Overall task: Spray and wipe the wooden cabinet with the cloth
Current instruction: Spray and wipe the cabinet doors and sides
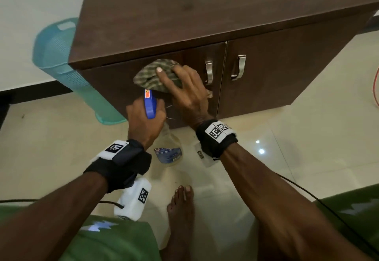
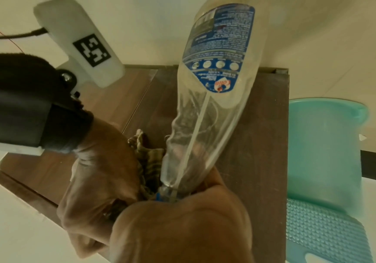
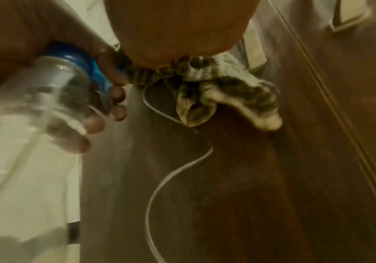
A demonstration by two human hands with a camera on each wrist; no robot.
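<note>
The dark brown wooden cabinet [image 1: 205, 14] stands on the floor with two shut doors. My right hand [image 1: 184, 88] presses a bunched green checked cloth [image 1: 147, 76] flat against the left door, fingers spread and straight. In the right wrist view the cloth [image 3: 227, 92] hangs out below my palm, and a pale thread [image 3: 159, 181] trails down the door. Just below and left, my left hand [image 1: 143, 121] grips the spray bottle [image 1: 150, 104] by its blue trigger head. Its clear labelled body [image 2: 216, 62] hangs down from the hand, and the nozzle is close to the cloth.
Two metal handles [image 1: 209, 71] [image 1: 240, 66] sit to the right of the cloth. A teal plastic basket [image 1: 61, 55] stands against the cabinet's left side. My bare foot [image 1: 180, 205] is on the tiled floor below the hands. A red cable [image 1: 376, 88] lies at far right.
</note>
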